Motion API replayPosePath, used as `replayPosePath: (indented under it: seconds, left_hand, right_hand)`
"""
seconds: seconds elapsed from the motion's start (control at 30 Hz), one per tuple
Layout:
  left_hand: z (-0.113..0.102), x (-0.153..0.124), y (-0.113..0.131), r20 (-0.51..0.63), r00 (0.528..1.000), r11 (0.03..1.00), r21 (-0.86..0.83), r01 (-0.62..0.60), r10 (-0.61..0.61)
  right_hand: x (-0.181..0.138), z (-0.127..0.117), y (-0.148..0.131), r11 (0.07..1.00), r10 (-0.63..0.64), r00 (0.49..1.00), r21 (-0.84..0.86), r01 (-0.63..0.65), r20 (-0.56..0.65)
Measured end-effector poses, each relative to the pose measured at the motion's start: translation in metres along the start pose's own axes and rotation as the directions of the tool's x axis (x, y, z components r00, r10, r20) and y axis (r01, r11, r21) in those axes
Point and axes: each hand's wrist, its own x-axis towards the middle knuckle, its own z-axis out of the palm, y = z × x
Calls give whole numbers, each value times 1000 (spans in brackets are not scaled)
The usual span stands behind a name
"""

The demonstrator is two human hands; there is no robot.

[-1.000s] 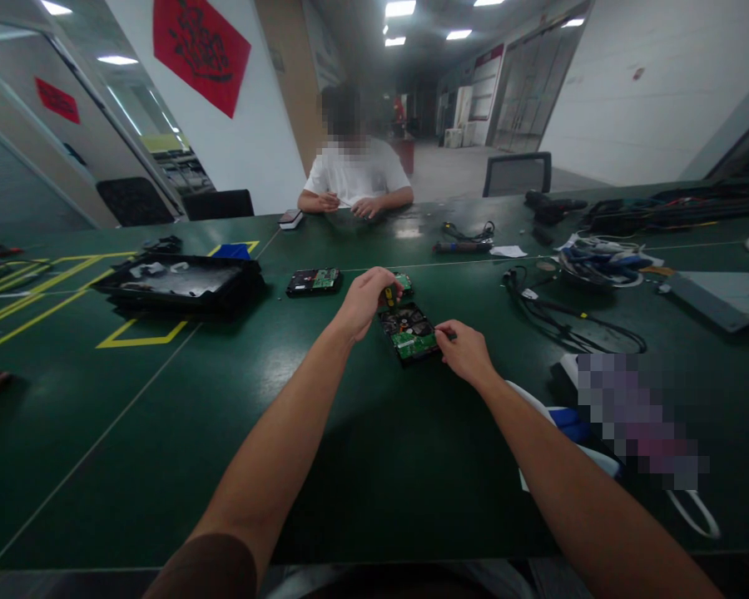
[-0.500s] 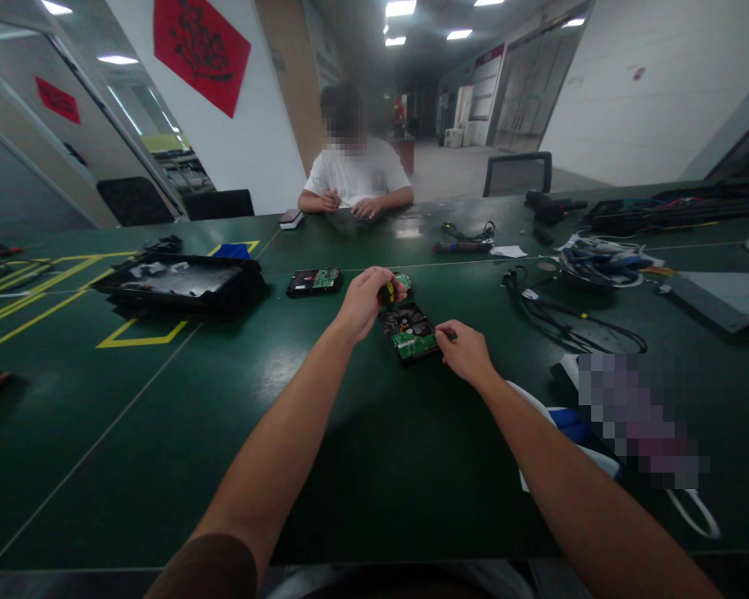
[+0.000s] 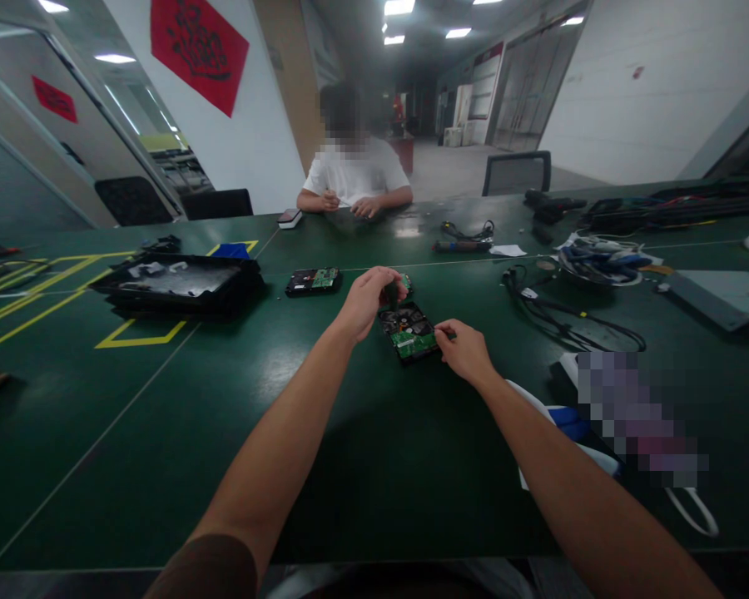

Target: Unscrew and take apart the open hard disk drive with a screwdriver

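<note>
Hands: your left hand (image 3: 367, 301) clenched on a dark-handled screwdriver (image 3: 392, 293); right hand (image 3: 465, 351) pinching the black hard drive (image 3: 404, 319), green circuit board (image 3: 415, 343) up, flat on the green table (image 3: 162, 416); probably dense, rigid; hold its sides

dark green table (image 3: 162, 433), green circuit board (image 3: 413, 339), black tray (image 3: 181, 287)

Black hard drive (image 3: 410, 331) lies flat, green circuit board (image 3: 415, 342) up; screwdriver (image 3: 392, 293) upright over its far end.
</note>
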Motion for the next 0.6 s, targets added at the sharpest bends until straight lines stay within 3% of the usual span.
replayPosePath:
  seconds: [0.13,0.3,0.6]
  left_hand:
    - [3,0,-1,44,999,998,-67,3,0]
    - [3,0,-1,33,998,998,36,-55,54]
    - [10,-1,-4,-26,998,994,-95,50,-53]
  right_hand:
    - [1,0,0,1000,-6,1000,-5,6,-3]
    - [0,0,0,1000,-13,1000,-13,12,-8]
    - [0,0,2,1000,-15,1000,-16,15,-4]
